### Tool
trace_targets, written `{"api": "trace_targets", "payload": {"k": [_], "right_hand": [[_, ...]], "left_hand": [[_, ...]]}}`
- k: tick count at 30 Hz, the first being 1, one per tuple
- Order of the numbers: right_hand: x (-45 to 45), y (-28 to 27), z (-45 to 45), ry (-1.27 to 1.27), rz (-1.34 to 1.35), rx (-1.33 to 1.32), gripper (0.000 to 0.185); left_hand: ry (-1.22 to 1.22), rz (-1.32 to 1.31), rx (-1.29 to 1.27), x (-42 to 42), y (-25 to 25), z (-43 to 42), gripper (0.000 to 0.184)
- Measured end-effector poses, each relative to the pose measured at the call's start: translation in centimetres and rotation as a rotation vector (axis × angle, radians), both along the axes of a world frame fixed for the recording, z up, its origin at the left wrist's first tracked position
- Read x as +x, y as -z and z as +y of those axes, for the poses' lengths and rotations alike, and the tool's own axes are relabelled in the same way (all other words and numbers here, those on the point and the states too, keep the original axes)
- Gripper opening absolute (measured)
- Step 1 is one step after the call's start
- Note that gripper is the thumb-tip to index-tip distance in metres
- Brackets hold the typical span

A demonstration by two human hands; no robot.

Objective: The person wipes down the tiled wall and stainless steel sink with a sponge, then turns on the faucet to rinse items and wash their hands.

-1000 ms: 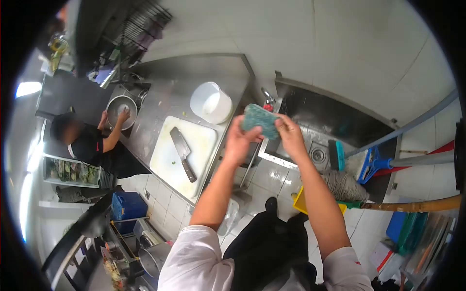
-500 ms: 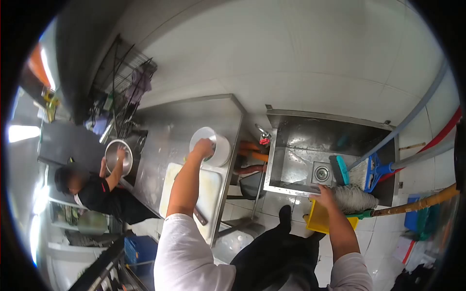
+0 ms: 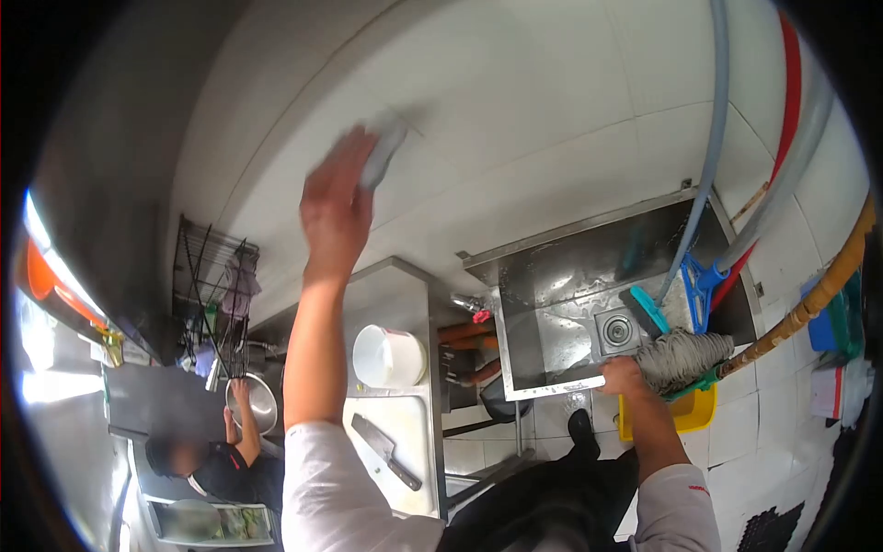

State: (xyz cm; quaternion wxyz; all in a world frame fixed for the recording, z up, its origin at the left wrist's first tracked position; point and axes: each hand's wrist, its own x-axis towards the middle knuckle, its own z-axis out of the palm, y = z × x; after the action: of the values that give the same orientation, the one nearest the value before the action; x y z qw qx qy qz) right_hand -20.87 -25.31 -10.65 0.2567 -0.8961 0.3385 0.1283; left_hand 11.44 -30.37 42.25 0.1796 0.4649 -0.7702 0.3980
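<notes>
My left hand (image 3: 338, 198) is raised to the white tiled wall, closed on a pale grey cloth-like wad (image 3: 384, 155). Motion smears the wad, so its exact kind cannot be told. Below that arm, a white plastic tub (image 3: 386, 357) stands on the steel counter beside a white cutting board (image 3: 409, 428). A cleaver (image 3: 386, 451) with a dark handle lies on the board. My right hand (image 3: 623, 375) is closed on the front rim of the steel sink (image 3: 561, 382), just left of a grey string mop head (image 3: 685, 359).
In the sink are a turquoise brush (image 3: 649, 309) and a blue mop clamp (image 3: 696, 290); hoses hang at its right. Below sits a yellow bucket (image 3: 694, 411). A tap (image 3: 471, 304) juts out at the left. A co-worker (image 3: 235, 474) handles a metal bowl (image 3: 262, 405) at far left.
My left hand has come up out of the white tub to the wall, with the pale wad in it. My right hand stays at the sink rim. The view has shifted.
</notes>
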Motion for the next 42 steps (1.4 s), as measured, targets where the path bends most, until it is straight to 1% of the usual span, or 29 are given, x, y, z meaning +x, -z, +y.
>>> {"api": "trace_targets", "payload": {"k": [2, 4, 6, 8, 9, 10, 11, 13, 14, 15, 17, 19, 21, 22, 23, 24, 26, 28, 30, 31, 33, 34, 35, 36, 37, 38, 40, 41, 42], "right_hand": [[-0.1, 1.1, 0.0, -0.024, -0.035, -0.031, 0.048], [-0.4, 1.1, 0.3, -0.012, -0.065, -0.059, 0.045], [-0.7, 0.1, 0.0, 0.008, -0.094, -0.094, 0.042], [-0.8, -0.9, 0.4, 0.05, -0.125, -0.045, 0.038], [-0.8, -0.8, 0.5, 0.083, -0.131, -0.034, 0.036], [-1.0, -0.5, 0.9, 0.084, -0.135, -0.042, 0.036], [-1.1, -0.3, 0.9, 0.079, -0.123, -0.029, 0.036], [-0.5, -0.7, 0.3, 0.072, -0.088, 0.005, 0.035], [-0.3, -0.6, 0.4, 0.077, -0.088, 0.01, 0.035], [-0.3, -0.3, 0.5, 0.098, -0.097, 0.012, 0.035], [-0.7, 0.1, 0.8, 0.122, -0.1, 0.011, 0.035], [-0.7, 0.4, 1.0, 0.148, -0.173, -0.046, 0.036], [-0.6, 0.0, 1.0, 0.154, -0.151, 0.006, 0.036], [-0.8, -0.3, 0.7, 0.162, -0.132, 0.054, 0.037], [-1.0, -0.5, 0.5, 0.182, -0.136, 0.042, 0.037], [-0.9, -0.8, 0.5, 0.164, -0.131, 0.033, 0.037], [-0.5, -0.5, 0.9, 0.153, -0.137, 0.042, 0.038], [-0.7, 0.3, 1.2, 0.169, -0.175, -0.026, 0.038], [-1.1, -0.6, 1.1, 0.173, -0.158, 0.012, 0.038], [-1.0, -1.0, 0.9, 0.17, -0.155, 0.047, 0.038], [-1.1, -1.1, 0.9, 0.184, -0.164, 0.037, 0.037], [-1.1, -1.1, 1.0, 0.199, -0.178, 0.019, 0.037], [-0.9, -1.3, 1.3, 0.205, -0.182, 0.019, 0.037], [-0.9, -1.6, 1.1, 0.189, -0.156, 0.023, 0.037], [-1.2, -1.6, 0.8, 0.179, -0.131, 0.026, 0.037], [-1.4, -1.6, 0.5, 0.2, -0.141, 0.018, 0.037], [-1.1, -1.6, 0.7, 0.159, -0.163, 0.034, 0.036], [-1.1, -1.6, 0.7, 0.147, -0.162, 0.006, 0.036], [-0.9, -1.6, 0.8, 0.143, -0.158, 0.007, 0.036]], "left_hand": [[-0.074, -0.245, -0.135, -1.4, 0.9, -6.1, 0.059], [-0.198, -0.228, -0.106, -3.3, 6.4, -10.0, 0.061], [-0.214, -0.34, 0.102, -3.6, 14.2, -11.8, 0.061], [-0.159, -0.408, 0.528, -3.2, 20.7, -11.4, 0.057], [-0.159, -0.41, 0.521, -1.7, 21.9, -11.5, 0.057], [-0.061, -0.274, 0.607, 0.4, 22.2, -11.5, 0.056], [0.042, -0.142, 0.688, 1.7, 21.6, -12.0, 0.055], [-0.327, -0.492, 0.028, -2.2, 13.8, -12.3, 0.049], [-0.31, -0.246, -0.147, -3.5, 10.8, -13.4, 0.045], [-0.202, -0.122, -0.253, -5.4, 7.2, -14.6, 0.045], [-0.106, -0.044, -0.321, -8.9, 5.1, -17.7, 0.047], [-0.077, -0.221, -0.209, -10.9, 8.8, -18.7, 0.05], [-0.113, -0.492, 0.025, -10.2, 14.9, -16.8, 0.052], [-0.109, -0.608, 0.229, -8.9, 17.3, -15.7, 0.054], [-0.007, -0.6, 0.29, -6.8, 19.0, -14.7, 0.055], [0.011, -0.61, 0.276, -7.4, 18.0, -15.0, 0.055], [-0.344, -0.484, 0.248, -8.9, 15.4, -14.7, 0.056], [-0.052, -0.142, -0.159, -11.7, 9.8, -17.3, 0.054], [0.044, -0.091, -0.277, -16.8, 5.6, -19.7, 0.054], [0.051, -0.087, -0.276, -17.6, 6.7, -20.7, 0.054], [0.25, -0.236, -0.189, -18.3, 10.9, -22.0, 0.053], [0.064, -0.527, -0.18, -17.1, 15.3, -21.9, 0.055], [0.156, -0.653, -0.039, -14.8, 18.9, -20.1, 0.055], [0.175, -0.641, 0.098, -12.2, 21.7, -18.2, 0.055], [0.198, -0.631, 0.231, -10.5, 22.6, -17.6, 0.055], [0.215, -0.643, 0.218, -11.0, 21.1, -18.3, 0.055], [-0.149, -0.541, 0.097, -11.9, 17.1, -18.0, 0.059], [0.07, -0.315, -0.104, -13.2, 13.3, -20.0, 0.061], [0.074, -0.14, -0.104, -17.3, 8.2, -19.9, 0.059]]}}
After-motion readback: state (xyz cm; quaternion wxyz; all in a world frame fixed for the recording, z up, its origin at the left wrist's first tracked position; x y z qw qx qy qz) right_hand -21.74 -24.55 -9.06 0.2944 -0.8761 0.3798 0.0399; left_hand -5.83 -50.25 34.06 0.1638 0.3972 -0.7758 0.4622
